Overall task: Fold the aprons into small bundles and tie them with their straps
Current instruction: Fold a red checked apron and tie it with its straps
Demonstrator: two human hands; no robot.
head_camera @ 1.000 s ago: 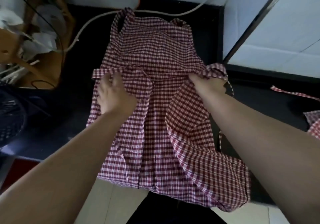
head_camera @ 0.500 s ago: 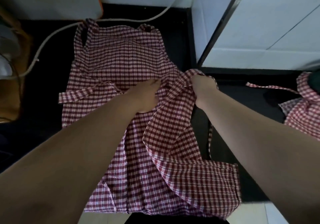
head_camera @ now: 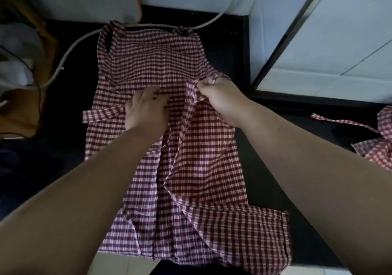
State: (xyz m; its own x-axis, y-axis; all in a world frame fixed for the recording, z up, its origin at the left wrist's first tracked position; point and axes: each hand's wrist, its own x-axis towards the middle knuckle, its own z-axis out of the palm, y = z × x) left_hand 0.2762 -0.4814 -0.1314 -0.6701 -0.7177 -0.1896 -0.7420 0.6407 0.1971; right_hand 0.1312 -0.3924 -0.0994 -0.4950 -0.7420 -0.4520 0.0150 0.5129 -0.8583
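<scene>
A red-and-white checked apron (head_camera: 152,62) lies spread on the black counter (head_camera: 222,47), bib end far from me, hem hanging over the near edge. My left hand (head_camera: 146,111) lies flat on its middle, fingers spread, beside a waist strap (head_camera: 101,114) that sticks out to the left. My right hand (head_camera: 220,96) pinches the apron's right side edge and holds it lifted, folded in over the middle.
A second checked apron (head_camera: 379,153) with a loose strap lies on the counter at the right. A white hose (head_camera: 70,51) curves along the back left. White tiled walls stand behind and to the right. Clutter sits at the far left.
My left hand shifted from the left side fold to the apron's middle and now presses flat. My right hand carried the right edge inward over the middle.
</scene>
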